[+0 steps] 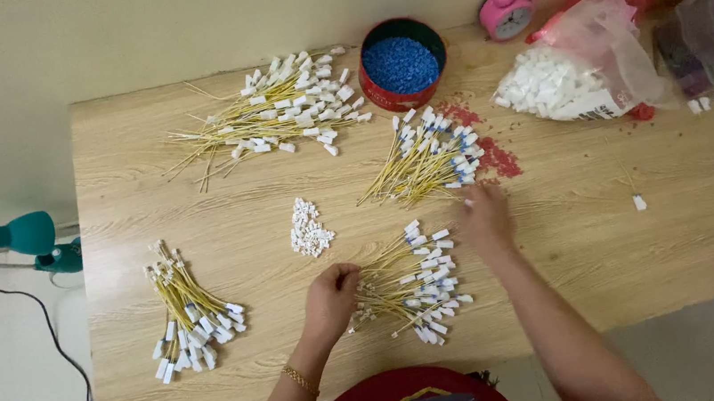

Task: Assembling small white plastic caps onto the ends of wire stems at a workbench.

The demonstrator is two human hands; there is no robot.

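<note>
My left hand (331, 298) rests on the wooden table (226, 233) with its fingers curled around the yellow wire ends of a bundle with white connectors (411, 282). My right hand (484, 217) lies flat further back, its fingertips touching the edge of another bundle of yellow wires with white and blue tips (429, 164). A small heap of loose white connectors (308, 229) lies just left of the near bundle.
A larger wire pile (276, 116) lies at the back, another bundle (186, 311) at the left. A red tin of blue beads (400, 63), a bag of white parts (563, 83), a pink alarm clock (510, 8) and red crumbs (495, 158) sit at the back right.
</note>
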